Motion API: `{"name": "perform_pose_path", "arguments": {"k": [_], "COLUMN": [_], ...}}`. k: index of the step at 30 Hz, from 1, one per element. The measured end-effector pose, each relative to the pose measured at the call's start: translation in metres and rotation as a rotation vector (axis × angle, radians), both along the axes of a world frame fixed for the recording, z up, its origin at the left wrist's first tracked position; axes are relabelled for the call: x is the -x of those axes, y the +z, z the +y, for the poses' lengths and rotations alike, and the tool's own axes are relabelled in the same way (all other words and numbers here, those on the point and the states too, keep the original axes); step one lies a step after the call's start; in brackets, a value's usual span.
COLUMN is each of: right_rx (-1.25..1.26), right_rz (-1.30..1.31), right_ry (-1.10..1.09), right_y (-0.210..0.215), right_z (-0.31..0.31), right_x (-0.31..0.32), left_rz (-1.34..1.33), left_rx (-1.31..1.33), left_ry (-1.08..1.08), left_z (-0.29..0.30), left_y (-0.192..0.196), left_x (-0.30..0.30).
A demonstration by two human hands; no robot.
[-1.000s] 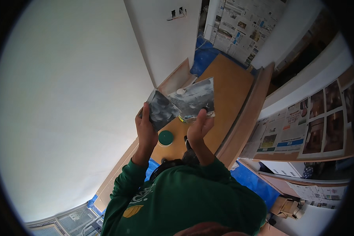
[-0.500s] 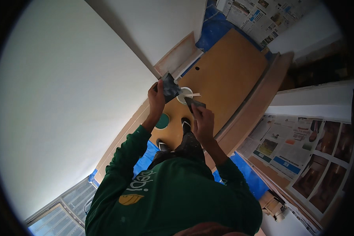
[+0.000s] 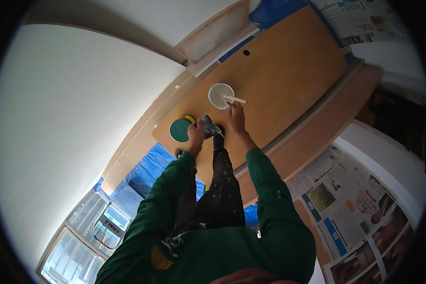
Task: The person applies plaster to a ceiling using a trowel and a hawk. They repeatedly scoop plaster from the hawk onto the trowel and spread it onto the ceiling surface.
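Observation:
My left hand (image 3: pixel 196 135) is closed round a flat dark filler scraper (image 3: pixel 210 127) smeared with pale paste, held low over my legs and shoes. My right hand (image 3: pixel 236 118) reaches down to the near rim of a white tub (image 3: pixel 213 93) of pale filler. Its fingers are pinched on a second scraper (image 3: pixel 226 103), seen nearly edge-on, its blade dipped into the tub. A pale wooden stick (image 3: pixel 236 99) leans out over the tub's right rim, just above my right fingers. Beside my left hand stands a green-lidded tub (image 3: pixel 179 130).
I stand on a brown board (image 3: pixel 279 61) with a dark round hole (image 3: pixel 246 52). A large white panel (image 3: pixel 85 94) rises on the left. Blue sheeting (image 3: pixel 149 165) lies below the board's edge. Newspaper (image 3: pixel 338 203) covers a surface at right. A yellow item (image 3: pixel 189 118) sits behind the green-lidded tub.
Both hands have dropped from chest height toward the board. The scrapers, close together before, are now apart: the right one is at the filler tub, the left one beside the green-lidded tub.

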State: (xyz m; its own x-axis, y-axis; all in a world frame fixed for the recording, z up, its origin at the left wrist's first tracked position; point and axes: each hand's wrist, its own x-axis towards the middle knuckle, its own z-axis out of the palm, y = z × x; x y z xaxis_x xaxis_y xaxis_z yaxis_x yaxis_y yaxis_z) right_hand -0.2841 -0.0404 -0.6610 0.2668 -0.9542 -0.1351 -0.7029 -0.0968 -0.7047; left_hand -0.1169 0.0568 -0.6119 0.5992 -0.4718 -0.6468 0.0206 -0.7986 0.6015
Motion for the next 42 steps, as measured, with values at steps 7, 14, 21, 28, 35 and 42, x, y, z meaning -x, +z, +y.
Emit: {"name": "perform_pose_path", "arguments": {"k": [7, 14, 21, 28, 35, 42], "right_rx": [-0.353, -0.914, -0.698, 0.174, -0.342, -0.407], "right_rz": [-0.026, -0.859, -0.752, 0.835, 0.628, 0.728], "right_ry": [-0.378, -0.884, -0.664, 0.256, 0.414, 0.408], "right_y": [-0.148, -0.091, -0.088, -0.175, -0.216, -0.134], "right_z": [-0.018, 0.015, 0.009, -0.066, -0.056, -0.053], "right_x": [0.017, -0.013, -0.011, 0.026, 0.035, 0.008], "left_rz": [0.504, 1.101, 0.940, 0.249, 0.293, 0.160], "left_rx": [-0.092, 0.198, 0.183, 0.274, 0.266, 0.133], "left_ry": [0.279, 0.554, 0.503, -0.059, 0.250, 0.233], "left_z": [0.079, 0.018, -0.035, -0.037, -0.024, 0.000], "left_y": [-0.061, -0.044, -0.073, -0.083, -0.089, -0.112], "left_x": [-0.024, 0.006, -0.007, -0.083, -0.099, -0.115]}}
